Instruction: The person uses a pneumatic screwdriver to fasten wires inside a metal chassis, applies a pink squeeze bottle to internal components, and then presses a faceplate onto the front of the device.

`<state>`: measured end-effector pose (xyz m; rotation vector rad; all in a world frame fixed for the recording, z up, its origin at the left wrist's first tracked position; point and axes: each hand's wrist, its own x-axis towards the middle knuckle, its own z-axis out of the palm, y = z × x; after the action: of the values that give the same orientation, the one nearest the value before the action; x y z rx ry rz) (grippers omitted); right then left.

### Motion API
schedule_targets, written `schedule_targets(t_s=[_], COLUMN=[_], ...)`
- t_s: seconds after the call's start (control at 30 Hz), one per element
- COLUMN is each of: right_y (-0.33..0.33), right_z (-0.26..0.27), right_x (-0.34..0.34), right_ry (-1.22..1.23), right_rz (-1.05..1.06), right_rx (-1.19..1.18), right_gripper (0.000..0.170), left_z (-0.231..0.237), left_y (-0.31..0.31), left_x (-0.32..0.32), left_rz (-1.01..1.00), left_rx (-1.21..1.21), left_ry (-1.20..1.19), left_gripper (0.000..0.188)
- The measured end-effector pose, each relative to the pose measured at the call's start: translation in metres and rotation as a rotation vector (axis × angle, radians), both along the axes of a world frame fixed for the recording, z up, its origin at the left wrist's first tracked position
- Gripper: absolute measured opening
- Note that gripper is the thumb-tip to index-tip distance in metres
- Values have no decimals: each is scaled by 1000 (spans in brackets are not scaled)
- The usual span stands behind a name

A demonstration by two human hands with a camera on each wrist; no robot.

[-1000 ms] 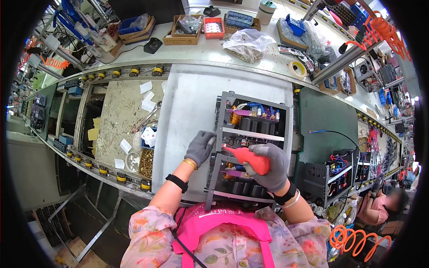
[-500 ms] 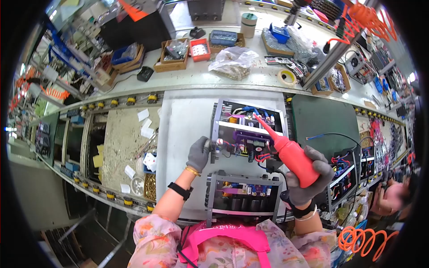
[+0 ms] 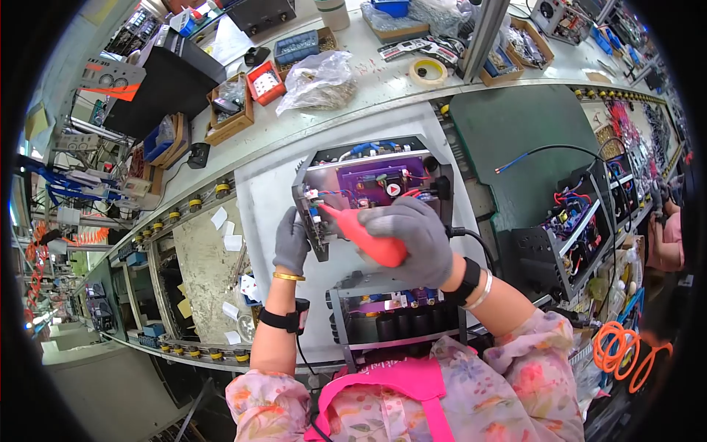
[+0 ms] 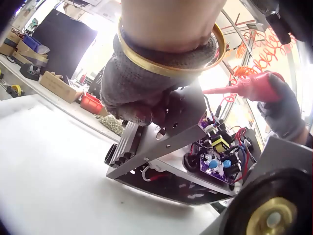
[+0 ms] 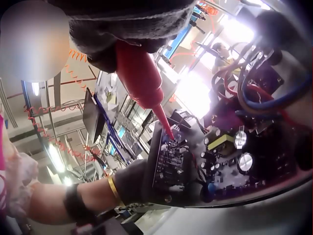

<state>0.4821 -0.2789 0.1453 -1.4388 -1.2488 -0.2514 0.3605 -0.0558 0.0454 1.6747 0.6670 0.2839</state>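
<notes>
A grey-framed electronics unit stands tilted on the pale work board, its purple circuit board facing the person. At the unit's left end, my gloved left hand grips the end panel, fingers bent round its edge. My gloved right hand holds a red squeeze bottle with a long tapered nozzle. In the right wrist view the nozzle tip is right at the small components behind the end panel. Nearer the person sits a second similar unit, apart from the first.
Another open unit with a black cable stands to the right, beside a green board. Across the back shelf are a red bin, a plastic bag of parts and a tape roll. Rollers line the conveyor.
The bottle swung away to the right, then came back to the unit's left end. The farther unit has separated from the nearer one and tipped so its board faces the person. The head view has turned.
</notes>
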Motion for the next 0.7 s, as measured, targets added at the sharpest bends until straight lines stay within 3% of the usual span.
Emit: schedule_targets(t_s=[0.7], right_y=[17], right_z=[-16], right_x=[-2], right_ry=[-8], right_rz=[-15], right_rx=[-14], right_gripper=[49], left_z=[2], left_y=[4], left_x=[4], left_rz=[-18], left_rx=[-33], left_ry=[-33], left_gripper=[31])
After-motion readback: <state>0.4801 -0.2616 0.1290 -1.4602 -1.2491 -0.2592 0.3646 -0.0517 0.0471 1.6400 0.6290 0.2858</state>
